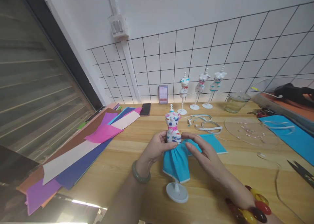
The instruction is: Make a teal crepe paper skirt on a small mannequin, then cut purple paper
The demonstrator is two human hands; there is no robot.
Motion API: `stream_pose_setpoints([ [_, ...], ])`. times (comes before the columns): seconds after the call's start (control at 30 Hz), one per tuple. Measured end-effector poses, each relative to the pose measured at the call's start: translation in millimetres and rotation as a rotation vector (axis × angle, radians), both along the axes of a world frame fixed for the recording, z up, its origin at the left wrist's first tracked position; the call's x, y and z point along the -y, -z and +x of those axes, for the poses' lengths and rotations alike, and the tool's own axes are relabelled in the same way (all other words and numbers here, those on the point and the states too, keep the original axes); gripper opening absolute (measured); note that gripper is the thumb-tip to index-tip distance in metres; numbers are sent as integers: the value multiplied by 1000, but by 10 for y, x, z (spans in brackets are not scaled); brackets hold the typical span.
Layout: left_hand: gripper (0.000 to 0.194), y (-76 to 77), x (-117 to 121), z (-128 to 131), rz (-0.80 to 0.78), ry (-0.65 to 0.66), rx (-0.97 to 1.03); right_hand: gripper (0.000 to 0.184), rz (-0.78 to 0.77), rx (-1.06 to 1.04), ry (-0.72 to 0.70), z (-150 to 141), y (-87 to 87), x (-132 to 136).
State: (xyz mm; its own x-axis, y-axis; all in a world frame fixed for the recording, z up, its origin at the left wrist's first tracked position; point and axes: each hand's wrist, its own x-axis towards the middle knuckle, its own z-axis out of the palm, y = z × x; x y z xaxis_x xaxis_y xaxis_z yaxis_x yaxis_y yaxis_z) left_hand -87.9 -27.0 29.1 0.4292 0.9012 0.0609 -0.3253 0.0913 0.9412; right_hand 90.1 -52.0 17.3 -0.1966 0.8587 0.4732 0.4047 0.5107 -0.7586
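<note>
A small white mannequin with colourful splotches and a pink waist tie stands upright on a round grey-white base. Gathered blue fabric, shaped as a skirt with a pale hem, hangs below its hips. My left hand curls around the figure's left side in view, thumb pressed on the skirt's top edge at the front. On the other side, my right hand has its thumb against the skirt's edge and its fingers reaching behind; their tips are partly hidden. Behind that hand lies another piece of blue fabric.
Three similar mannequins stand near the wall grid. Fabric sheets overlap at left, beside a dark phone. Rightward are ribbons, a clear plate of small beads, scissors and a glass jar.
</note>
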Motion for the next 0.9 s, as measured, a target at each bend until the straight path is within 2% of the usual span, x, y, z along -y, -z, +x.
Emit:
stream_pose_setpoints([
  [0.1, 46, 13, 13, -2, 19, 26, 4, 25, -42, 12, -91, 10, -25, -22],
  [0.2, 43, 27, 12, -5, 15, 12, -1, 20, -41, 24, -101, 17, -51, -12],
  [0.57, 47, 28, 6, 13, -9, 38, 53, 19, -57, 19, -16, -28, -82, 40],
  [0.67, 49, 36, -8, 31, 41, -6, 69, 18, -51, -2, 20, -30, -82, 39],
  [0.77, 62, 45, -15, 58, 84, -71, 85, 19, -28, -5, 68, -30, -73, 40],
  [0.9, 62, 49, 0, 81, 121, -62, 78, 20, 46, 41, 140, -34, -48, 45],
])
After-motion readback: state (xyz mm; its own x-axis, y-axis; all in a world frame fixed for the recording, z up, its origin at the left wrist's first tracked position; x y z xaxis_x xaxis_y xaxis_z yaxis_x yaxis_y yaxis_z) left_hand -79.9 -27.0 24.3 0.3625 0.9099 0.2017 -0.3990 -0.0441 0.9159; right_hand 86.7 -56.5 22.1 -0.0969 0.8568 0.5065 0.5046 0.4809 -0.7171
